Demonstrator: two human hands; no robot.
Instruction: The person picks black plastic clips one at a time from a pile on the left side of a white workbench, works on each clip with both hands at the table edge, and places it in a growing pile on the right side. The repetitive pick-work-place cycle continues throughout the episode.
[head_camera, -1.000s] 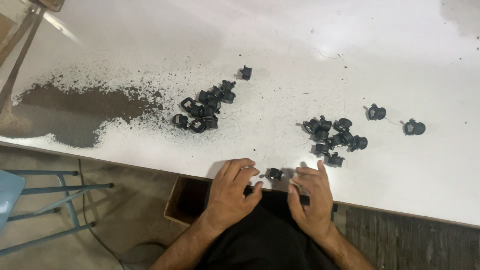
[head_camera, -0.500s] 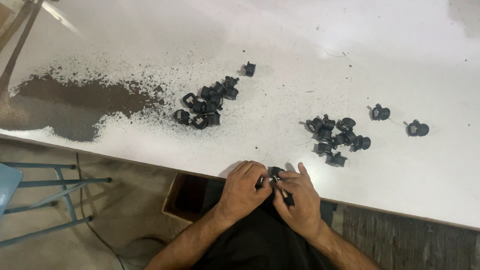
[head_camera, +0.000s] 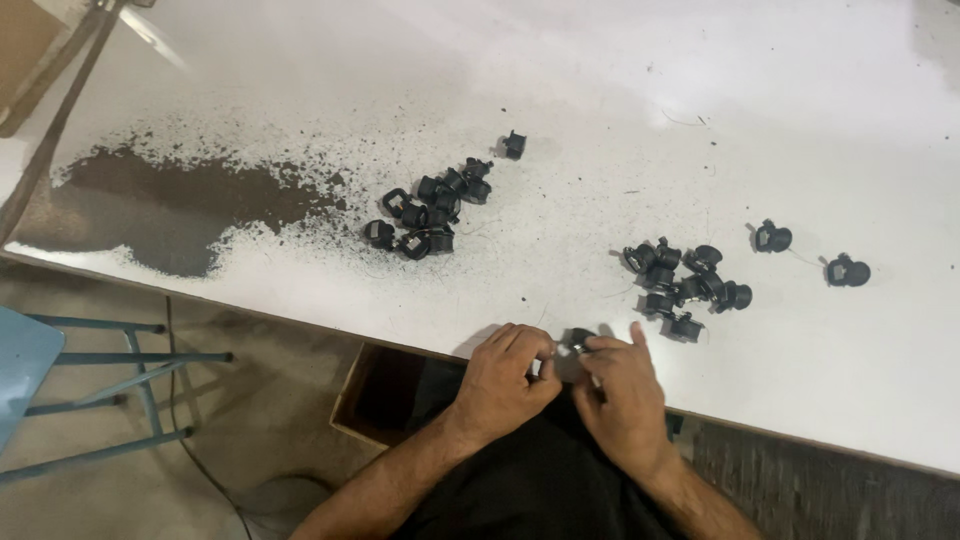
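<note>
My left hand (head_camera: 508, 378) and my right hand (head_camera: 622, 392) meet at the near edge of the white table (head_camera: 600, 120), fingertips pinched together on one small black plastic part (head_camera: 577, 339). The part is mostly hidden by my fingers. A cluster of the same black parts (head_camera: 688, 284) lies just beyond my right hand. A second, larger cluster (head_camera: 430, 207) lies further off to the left, with one single part (head_camera: 514, 144) behind it.
Two loose black parts (head_camera: 772, 237) (head_camera: 848, 270) sit at the right. A dark worn patch (head_camera: 170, 205) with speckles covers the table's left side. Below the edge are a brown open box (head_camera: 385, 395) and a blue stool (head_camera: 60, 385).
My hands have come together from slightly apart and closed on the small black part at the table edge. The view has shifted slightly.
</note>
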